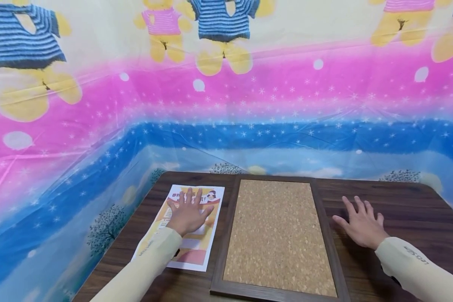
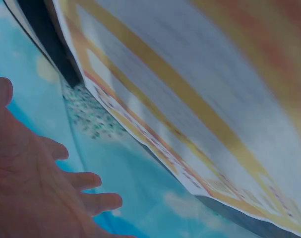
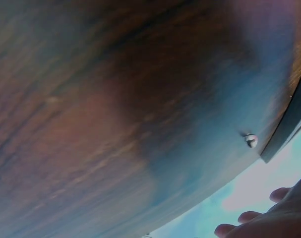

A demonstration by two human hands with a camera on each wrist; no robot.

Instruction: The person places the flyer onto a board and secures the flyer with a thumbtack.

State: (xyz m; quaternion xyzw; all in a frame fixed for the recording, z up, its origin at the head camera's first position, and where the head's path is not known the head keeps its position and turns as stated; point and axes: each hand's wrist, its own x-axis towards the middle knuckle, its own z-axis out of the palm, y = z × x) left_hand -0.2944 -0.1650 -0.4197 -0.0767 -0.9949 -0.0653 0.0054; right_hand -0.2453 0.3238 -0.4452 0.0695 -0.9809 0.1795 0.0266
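Note:
My left hand (image 1: pixel 188 214) is spread over a printed paper sheet (image 1: pixel 193 255) on the left of the table. In the left wrist view, the fingers of the left hand (image 2: pixel 41 183) are apart from the sheet (image 2: pixel 160 94), which has yellow, orange and white bands. My right hand (image 1: pixel 364 228) hovers with fingers spread, right of a framed corkboard (image 1: pixel 275 239). Nothing is held in either hand. The right wrist view catches part of the right hand (image 3: pixel 274 218) and a small shiny round object (image 3: pixel 251 141) on the tabletop, beside the dark frame.
The dark wood-grain table (image 1: pixel 411 205) has rounded far corners. Behind it and to the left hangs a printed cloth (image 1: pixel 226 105) with bears, snowflakes and trees. The corkboard's brown raised frame (image 1: pixel 219 268) lies close to the sheet's right edge.

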